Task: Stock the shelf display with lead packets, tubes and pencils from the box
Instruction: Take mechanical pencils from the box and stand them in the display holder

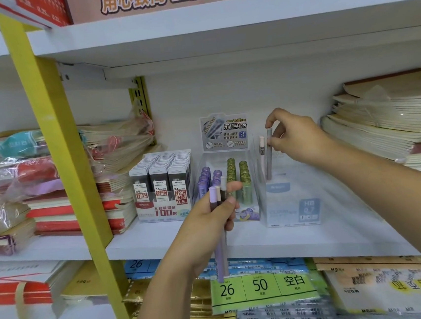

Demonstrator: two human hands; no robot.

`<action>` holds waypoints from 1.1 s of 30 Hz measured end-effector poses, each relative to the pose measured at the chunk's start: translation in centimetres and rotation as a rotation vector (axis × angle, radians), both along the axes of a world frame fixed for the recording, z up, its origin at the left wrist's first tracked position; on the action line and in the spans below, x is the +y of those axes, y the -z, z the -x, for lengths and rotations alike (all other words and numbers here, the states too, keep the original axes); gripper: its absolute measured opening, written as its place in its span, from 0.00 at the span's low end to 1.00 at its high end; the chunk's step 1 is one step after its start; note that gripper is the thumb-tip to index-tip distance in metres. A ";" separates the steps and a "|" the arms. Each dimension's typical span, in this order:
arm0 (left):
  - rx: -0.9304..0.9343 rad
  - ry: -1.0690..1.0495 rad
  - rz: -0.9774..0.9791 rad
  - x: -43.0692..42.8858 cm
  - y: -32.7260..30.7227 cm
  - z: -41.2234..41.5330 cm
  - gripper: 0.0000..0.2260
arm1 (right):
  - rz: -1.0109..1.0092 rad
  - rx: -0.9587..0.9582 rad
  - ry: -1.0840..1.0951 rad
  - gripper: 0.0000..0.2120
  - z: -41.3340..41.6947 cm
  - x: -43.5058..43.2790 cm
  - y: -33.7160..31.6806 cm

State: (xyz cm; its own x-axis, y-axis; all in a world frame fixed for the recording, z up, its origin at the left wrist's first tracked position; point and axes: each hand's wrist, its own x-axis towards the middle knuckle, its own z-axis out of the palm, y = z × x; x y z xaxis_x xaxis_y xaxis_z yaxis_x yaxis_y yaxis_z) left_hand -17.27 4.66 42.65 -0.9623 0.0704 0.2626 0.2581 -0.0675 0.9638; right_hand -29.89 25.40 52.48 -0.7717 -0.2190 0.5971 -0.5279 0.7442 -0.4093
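Note:
My left hand [214, 219] grips a bundle of three pencils [219, 251], lilac, pale and dark-capped, held upright in front of the shelf edge. My right hand [296, 139] pinches the top of a grey pencil [269, 158] standing in the back left corner of a clear display box [293, 211] marked HB 0.7. A pink pencil [262, 151] stands right beside it in the same box. To the left, a clear case holds purple and green lead tubes [242, 179]. Further left stands a display of grey 0.5 HB lead packets [161, 179].
The white shelf [176, 239] carries stacked notebooks at left [62, 212] and right [385, 122]. A yellow upright [54, 128] crosses the left foreground. Below lie packs of loose-leaf paper [261, 287]. The shelf above hangs low over the displays.

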 end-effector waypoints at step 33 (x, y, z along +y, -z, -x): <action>-0.041 0.241 0.078 2.3 -0.9 -1.9 0.13 | 0.800 -0.211 -0.401 0.05 -11.8 0.2 3.2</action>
